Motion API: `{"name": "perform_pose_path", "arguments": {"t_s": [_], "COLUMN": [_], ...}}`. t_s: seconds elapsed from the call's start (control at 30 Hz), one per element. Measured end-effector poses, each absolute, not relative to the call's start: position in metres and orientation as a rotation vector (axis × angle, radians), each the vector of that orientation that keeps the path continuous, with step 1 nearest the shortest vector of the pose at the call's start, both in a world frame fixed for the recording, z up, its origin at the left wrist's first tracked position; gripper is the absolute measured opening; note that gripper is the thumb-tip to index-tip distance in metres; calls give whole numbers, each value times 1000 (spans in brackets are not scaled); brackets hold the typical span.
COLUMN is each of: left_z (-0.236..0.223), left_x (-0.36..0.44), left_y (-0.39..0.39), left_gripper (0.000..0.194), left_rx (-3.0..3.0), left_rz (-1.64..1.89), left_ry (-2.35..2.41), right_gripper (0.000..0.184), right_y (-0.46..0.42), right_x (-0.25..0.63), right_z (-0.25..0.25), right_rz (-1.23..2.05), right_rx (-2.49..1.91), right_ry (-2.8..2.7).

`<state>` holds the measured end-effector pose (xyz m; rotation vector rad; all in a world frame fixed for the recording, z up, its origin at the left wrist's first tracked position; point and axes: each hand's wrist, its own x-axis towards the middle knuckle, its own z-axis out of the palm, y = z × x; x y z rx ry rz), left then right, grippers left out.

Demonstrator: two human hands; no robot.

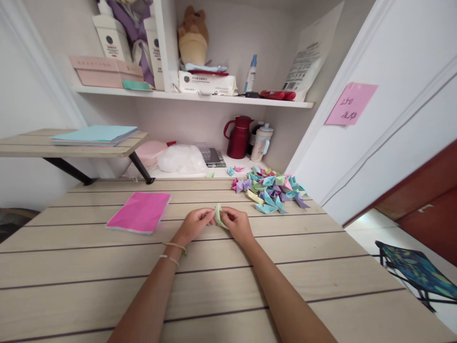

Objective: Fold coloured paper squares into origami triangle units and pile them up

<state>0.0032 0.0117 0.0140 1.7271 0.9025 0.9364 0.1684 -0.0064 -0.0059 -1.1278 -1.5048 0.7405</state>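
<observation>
Between my two hands, just above the slatted table (221, 290), is a small piece of folded light-green paper (219, 216). My left hand (195, 223) pinches its left side, with thumb and fingertips together. On the other side, my right hand (236, 224) has its fingers closed on the paper's right edge. The fingers cover part of the folds. To the right and farther back lies a heap of folded paper pieces (271, 188) in blue, purple, green, pink and yellow. A stack of square paper with a bright pink sheet on top (140, 212) lies left of my hands.
A small raised stand (134, 147) at the left bears a stack of light-blue paper (94, 135). Behind the table are a red jug (238, 138), a pale cup (262, 143) and a white plastic bag (181, 158). A folding stool (421, 269) stands on the floor at right.
</observation>
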Motion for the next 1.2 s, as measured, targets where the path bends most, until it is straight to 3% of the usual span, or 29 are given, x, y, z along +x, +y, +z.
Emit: {"name": "perform_pose_path", "arguments": {"t_s": [0.27, 0.53, 0.7, 0.97, 1.2], "left_z": [13, 13, 11, 8, 11], "left_x": [3, 4, 3, 2, 3], "left_y": [7, 13, 15, 18, 13], "left_gripper": [48, 39, 34, 13, 34], "left_rx": [1758, 1568, 1433, 1422, 1508], "left_rz": [961, 989, 1052, 1141, 1054], "left_ry": [943, 890, 908, 907, 914], "right_gripper": [27, 36, 56, 29, 29], "right_y": [-6, -8, -15, -9, -6], "right_x": [171, 169, 167, 170, 172], "right_z": [-6, -6, 1, -3, -5], "right_rz": [719, 774, 898, 830, 963], "right_rx": [-1134, -1157, -1047, -1091, -1110], "right_ry": [-1490, -1538, -1622, -1518, -1358]}}
